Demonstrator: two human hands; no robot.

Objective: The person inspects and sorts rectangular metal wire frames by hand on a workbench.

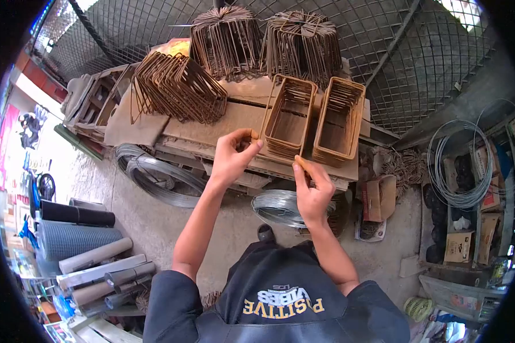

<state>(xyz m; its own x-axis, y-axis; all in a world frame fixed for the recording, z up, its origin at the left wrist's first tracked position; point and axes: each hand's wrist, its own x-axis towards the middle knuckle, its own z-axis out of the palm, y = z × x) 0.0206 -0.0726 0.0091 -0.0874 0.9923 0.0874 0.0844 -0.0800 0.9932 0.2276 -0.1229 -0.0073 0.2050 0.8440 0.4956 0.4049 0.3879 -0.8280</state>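
Two stacks of rusty rectangular rebar stirrups stand side by side on a worn wooden bench, a left stack (272,146) and a right stack (333,158). One wire stirrup (267,108) sits slightly askew at the left stack, its left side running down to my left fingertips. My left hand (234,155) pinches it at the near left corner, thumb against the fingers. At the near right corner, my right hand (313,186) has its thumb and forefinger closed on what appears to be the same stirrup; the fingertips partly hide the wire.
More stirrups lie in a leaning pile (180,86) at the bench's left and in two bundles at the back, before wire mesh (395,68). Wire coils (160,177) rest below the bench. Rolls of mesh (77,240) lie at left; a shelf with boxes (459,247) stands right.
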